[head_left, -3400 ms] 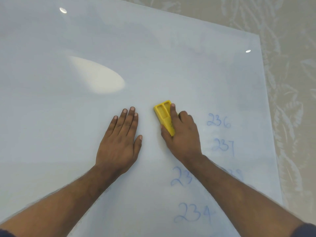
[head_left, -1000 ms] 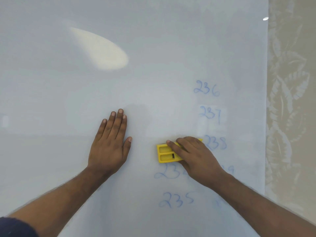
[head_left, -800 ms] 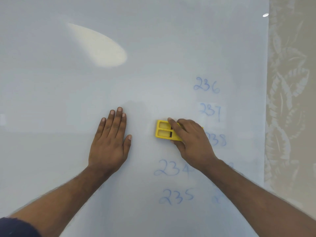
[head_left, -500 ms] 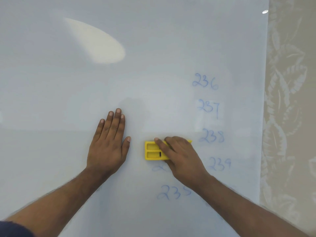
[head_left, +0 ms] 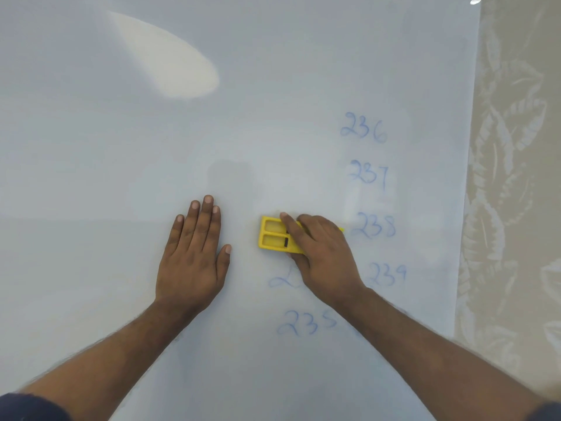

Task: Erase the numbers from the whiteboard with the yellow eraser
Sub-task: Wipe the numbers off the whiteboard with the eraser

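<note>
The yellow eraser (head_left: 274, 235) is gripped by the right hand (head_left: 321, 253) and pressed on the whiteboard (head_left: 121, 147), just left of the 238 (head_left: 375, 227). It is judged light and rigid, best held across its back. The left hand (head_left: 194, 256) is laid flat, fingers straight, left of the eraser. Patterned wallpaper (head_left: 513, 177), perhaps, is seen beyond the glossy board

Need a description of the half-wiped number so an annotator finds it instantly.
On the whiteboard, find the right hand holding the yellow eraser. Just below the eraser, left of the wrist, is the half-wiped number. Only a faint blue "2" shows, whereas 235 beneath it and the right-hand column read in full.
</note>
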Available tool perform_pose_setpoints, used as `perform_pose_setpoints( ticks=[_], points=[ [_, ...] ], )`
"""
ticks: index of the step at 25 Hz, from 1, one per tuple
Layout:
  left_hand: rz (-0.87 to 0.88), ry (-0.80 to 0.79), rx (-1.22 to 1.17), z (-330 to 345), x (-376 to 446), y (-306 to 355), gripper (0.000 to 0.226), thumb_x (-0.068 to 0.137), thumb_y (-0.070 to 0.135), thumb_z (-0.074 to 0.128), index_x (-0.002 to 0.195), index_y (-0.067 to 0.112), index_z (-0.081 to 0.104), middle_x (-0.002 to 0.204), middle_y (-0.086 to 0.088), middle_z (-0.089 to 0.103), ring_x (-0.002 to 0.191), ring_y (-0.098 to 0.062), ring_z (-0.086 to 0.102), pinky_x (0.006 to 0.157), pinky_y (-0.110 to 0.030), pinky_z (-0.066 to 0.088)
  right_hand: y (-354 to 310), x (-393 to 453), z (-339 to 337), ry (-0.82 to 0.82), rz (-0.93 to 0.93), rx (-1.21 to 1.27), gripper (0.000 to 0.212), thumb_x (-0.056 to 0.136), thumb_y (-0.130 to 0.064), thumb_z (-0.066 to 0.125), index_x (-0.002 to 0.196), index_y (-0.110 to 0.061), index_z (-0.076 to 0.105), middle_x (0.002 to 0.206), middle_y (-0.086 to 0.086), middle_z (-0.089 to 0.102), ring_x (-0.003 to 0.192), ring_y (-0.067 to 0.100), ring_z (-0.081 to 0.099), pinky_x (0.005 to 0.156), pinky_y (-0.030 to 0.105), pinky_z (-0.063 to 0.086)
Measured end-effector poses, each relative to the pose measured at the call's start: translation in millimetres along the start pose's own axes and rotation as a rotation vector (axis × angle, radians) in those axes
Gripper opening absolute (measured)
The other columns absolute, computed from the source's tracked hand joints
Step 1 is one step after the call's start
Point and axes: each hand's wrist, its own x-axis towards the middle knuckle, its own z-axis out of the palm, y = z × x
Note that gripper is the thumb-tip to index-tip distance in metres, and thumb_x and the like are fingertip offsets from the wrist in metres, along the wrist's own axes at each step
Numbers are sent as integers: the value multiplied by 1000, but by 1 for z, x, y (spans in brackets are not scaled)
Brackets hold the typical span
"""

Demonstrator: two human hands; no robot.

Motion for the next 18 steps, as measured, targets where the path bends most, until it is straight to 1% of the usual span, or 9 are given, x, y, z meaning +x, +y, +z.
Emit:
perform_pose_setpoints(
  ticks=[2, 4, 6, 8, 10, 12, 14, 18],
  points=[
    [3, -12, -4, 0, -2, -1, 65, 105, 34, 33, 160, 2, 21, 170, -13, 17, 158, -28, 13, 128, -46, 13, -13, -14, 9, -22, -71, -22, 63, 87, -18, 64, 146, -16, 43, 120, 10, 56, 108, 33, 52, 98, 42, 40],
    [12, -18, -6, 0, -5, -1, 66, 104, 35, 34, 160, 3, 21, 170, -13, 17, 158, -28, 13, 129, -46, 13, -18, -37, 13, -65, -162, -49, 63, 86, -13, 65, 145, -15, 43, 117, 9, 56, 104, 32, 51, 97, 41, 40],
    [22, -15, 2, 0, -8, -1, 66, 104, 35, 34, 160, 2, 21, 169, -13, 17, 158, -28, 14, 129, -46, 12, -11, -60, 13, -125, -234, -89, 69, 81, -5, 64, 146, -15, 42, 118, 7, 56, 104, 31, 51, 102, 39, 37],
    [27, -18, 7, 0, -11, -1, 65, 105, 34, 34, 160, 2, 22, 170, -13, 17, 158, -27, 13, 129, -46, 13, 3, -74, 8, -164, -294, -154, 69, 81, 0, 59, 146, -15, 42, 118, 6, 55, 105, 31, 52, 106, 40, 34],
    [23, -24, 6, 1, -14, 0, 65, 105, 35, 33, 160, 2, 22, 170, -12, 16, 158, -27, 12, 129, -45, 12, 17, -77, 1, -181, -336, -198, 67, 82, 0, 56, 145, -16, 42, 118, 7, 55, 105, 31, 53, 107, 41, 34],
    [9, -28, 4, 1, -18, 2, 65, 105, 35, 32, 160, 2, 22, 170, -12, 16, 158, -27, 12, 129, -45, 11, 26, -68, -9, -191, -354, -225, 65, 84, -3, 60, 145, -17, 43, 117, 7, 57, 105, 31, 55, 106, 42, 36],
    [-14, -31, -3, 3, -22, 6, 64, 105, 34, 31, 160, 2, 21, 170, -13, 17, 158, -27, 12, 129, -45, 10, 29, -50, -17, -156, -316, -230, 63, 85, -10, 63, 145, -17, 44, 116, 8, 58, 104, 32, 55, 103, 43, 38],
    [-38, -40, 11, 6, -27, 11, 64, 106, 33, 30, 160, 1, 19, 170, -14, 14, 158, -28, 11, 129, -47, 11, 15, -14, -9, -15, -51, -80, 60, 89, -20, 65, 145, -15, 45, 115, 10, 58, 103, 34, 55, 92, 42, 41]
  ],
)
